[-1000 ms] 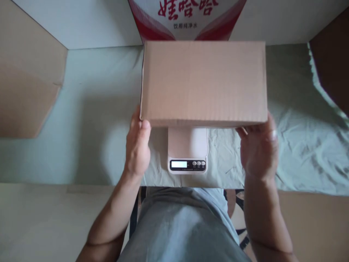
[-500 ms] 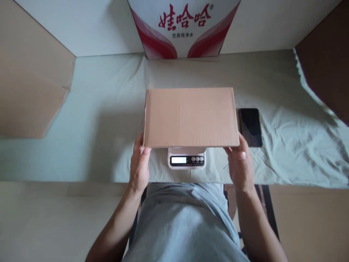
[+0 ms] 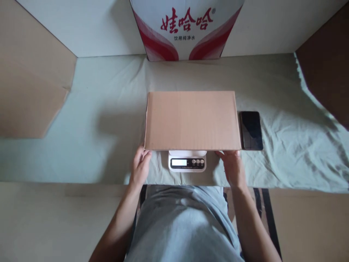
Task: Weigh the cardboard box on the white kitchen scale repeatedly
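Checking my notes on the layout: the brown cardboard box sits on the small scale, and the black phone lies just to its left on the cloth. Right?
Not quite. In the head view the phone lies just right of the cardboard box, which sits on the scale.

We see our own body at the bottom of the frame: a light grey-blue T-shirt (image 3: pixel 185 225), soft and faintly creased, fills the lower centre. Both forearms are bare, with no sleeves reaching them. Our left hand (image 3: pixel 140 165) and right hand (image 3: pixel 233 165) wear no gloves, rings or watch.
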Tool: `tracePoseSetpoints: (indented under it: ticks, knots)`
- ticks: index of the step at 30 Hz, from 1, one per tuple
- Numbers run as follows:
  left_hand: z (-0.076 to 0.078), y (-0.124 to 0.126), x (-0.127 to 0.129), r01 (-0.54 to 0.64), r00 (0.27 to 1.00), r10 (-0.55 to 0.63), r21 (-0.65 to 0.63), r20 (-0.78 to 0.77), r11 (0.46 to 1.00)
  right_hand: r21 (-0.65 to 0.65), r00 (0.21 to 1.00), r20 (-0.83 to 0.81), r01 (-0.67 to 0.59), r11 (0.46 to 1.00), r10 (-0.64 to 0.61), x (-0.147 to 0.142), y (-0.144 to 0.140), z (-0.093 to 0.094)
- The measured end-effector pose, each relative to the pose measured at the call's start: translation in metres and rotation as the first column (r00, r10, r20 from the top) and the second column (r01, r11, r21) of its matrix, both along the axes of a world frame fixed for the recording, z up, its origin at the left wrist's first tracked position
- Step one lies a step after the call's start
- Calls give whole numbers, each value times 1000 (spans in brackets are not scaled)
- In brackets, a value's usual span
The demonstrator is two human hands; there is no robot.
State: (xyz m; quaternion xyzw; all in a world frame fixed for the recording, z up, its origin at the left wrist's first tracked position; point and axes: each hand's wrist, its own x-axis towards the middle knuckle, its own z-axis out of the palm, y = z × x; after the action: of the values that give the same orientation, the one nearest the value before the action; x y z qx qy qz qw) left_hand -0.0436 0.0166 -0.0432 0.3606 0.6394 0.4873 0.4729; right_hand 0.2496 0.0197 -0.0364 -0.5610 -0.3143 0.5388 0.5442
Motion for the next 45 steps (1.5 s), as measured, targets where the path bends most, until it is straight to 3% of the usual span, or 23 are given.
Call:
tracePoseSetpoints:
  ticks: [4,8,13,17,23,27,32,35,41,45]
  knots:
    - [15,0,2,-14,1000,14,-7,3,1000,41,999,34,27,999,-29,0,-1,7]
    - [42,-5,11,-56,997,48,130,65,990,199,990,78,98,975,-115,-6,-2,29]
    - [63,-5,30,31,999,-37,243,22,969,308,998,56,15,951,-34,-21,9,47]
    - [75,17,37,102,994,-88,335,-57,937,395,998,42,24,918,-44,-26,31,63]
    - [91,71,37,148,988,-101,510,-120,848,476,996,70,9,879,-48,-26,72,88]
    - [81,99,39,187,981,-132,529,-140,828,442,991,131,-20,897,-42,-20,100,74]
    - [41,117,37,182,982,-134,449,-137,875,371,975,223,-98,923,13,-14,121,35]
    - [24,119,36,146,987,-108,393,-116,908,339,975,221,-114,934,38,-17,121,20]
    - [12,118,35,128,992,-112,365,-65,922,308,983,181,-95,947,39,-20,116,12]
    - [-6,115,27,37,997,-13,297,-80,954,220,987,163,-28,975,-8,-13,117,0]
